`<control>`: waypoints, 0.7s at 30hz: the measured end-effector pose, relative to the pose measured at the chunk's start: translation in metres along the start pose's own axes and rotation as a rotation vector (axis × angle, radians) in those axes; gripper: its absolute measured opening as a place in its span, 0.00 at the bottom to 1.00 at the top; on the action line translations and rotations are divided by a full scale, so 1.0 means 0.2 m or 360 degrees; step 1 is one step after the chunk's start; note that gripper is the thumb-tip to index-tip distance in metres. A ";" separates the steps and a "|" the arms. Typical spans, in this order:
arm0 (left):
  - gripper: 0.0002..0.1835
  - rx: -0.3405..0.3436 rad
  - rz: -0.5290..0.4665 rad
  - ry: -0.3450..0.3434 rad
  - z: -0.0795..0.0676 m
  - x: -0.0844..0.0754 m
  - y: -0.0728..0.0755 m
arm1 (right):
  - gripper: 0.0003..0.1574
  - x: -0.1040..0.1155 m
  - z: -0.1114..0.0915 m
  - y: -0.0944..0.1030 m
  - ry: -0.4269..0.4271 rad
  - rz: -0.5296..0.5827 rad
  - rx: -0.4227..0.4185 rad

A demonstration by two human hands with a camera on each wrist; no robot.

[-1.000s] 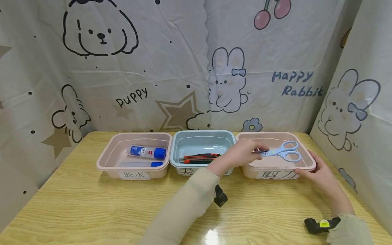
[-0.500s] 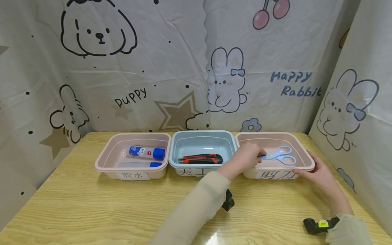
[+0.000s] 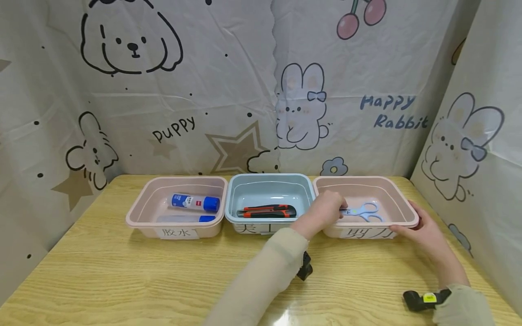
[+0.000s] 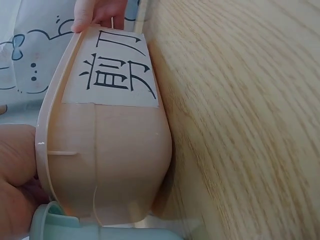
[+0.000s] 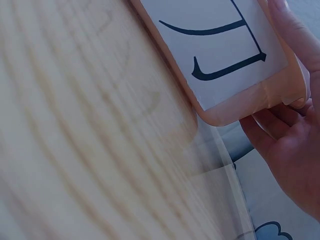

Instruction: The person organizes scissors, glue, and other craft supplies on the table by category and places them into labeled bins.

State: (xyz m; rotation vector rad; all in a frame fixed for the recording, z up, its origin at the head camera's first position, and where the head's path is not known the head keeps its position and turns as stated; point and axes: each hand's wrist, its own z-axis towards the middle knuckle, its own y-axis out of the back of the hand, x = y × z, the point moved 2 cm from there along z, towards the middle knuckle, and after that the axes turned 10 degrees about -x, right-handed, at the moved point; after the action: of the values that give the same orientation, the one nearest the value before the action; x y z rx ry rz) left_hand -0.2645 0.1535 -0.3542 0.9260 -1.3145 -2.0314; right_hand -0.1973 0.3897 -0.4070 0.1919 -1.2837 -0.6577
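Note:
My left hand [image 3: 325,210] reaches over the left side of the right-hand pink bin [image 3: 359,182]. Its curled fingers are at the blade end of light blue scissors [image 3: 363,211], low inside that bin, handles pointing right. The blades and fingertips are hidden behind the hand. In the left wrist view, part of the left hand [image 4: 15,175] shows over the bin's rim. My right hand [image 3: 428,233] grips the bin's right front corner, thumb at the front rim. In the right wrist view, the right hand [image 5: 295,150] has its fingers around the bin's side.
Left of this bin stands a blue bin [image 3: 271,177] with red-and-black utility knives [image 3: 269,211]. Farther left, a pink bin [image 3: 136,217] holds a glue stick [image 3: 195,203] and a clear, blue-capped tube [image 3: 185,219]. All stand on a wooden table [image 3: 163,276] before a printed cloth [image 3: 244,68].
The scissors have come down into the right-hand bin and shifted left. My left hand first moved right and lower, then slightly left. The right hand keeps its place on the bin's corner.

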 end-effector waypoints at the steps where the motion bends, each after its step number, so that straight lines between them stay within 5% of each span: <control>1: 0.12 -0.0001 -0.0005 0.0004 0.00 0.00 0.00 | 0.54 0.00 0.00 0.00 0.0001 -0.0002 -0.0004; 12: 0.14 -0.0022 0.0013 0.0042 0.00 0.02 0.00 | 0.54 0.00 0.01 -0.02 0.0007 -0.0015 0.0012; 17: 0.12 -0.0113 -0.0056 0.0045 -0.03 0.03 0.03 | 0.50 0.01 0.00 0.00 -0.0040 0.0029 0.0067; 21: 0.11 -0.0208 -0.0182 0.0057 -0.08 0.05 0.06 | 0.43 0.00 0.01 0.03 -0.0004 0.0082 -0.0071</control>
State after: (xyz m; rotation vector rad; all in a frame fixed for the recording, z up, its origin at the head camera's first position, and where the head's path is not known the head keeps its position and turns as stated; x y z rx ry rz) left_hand -0.2581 0.1330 -0.3503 0.9923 -1.1181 -2.1490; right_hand -0.1980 0.3942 -0.4033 0.1210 -1.2712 -0.6421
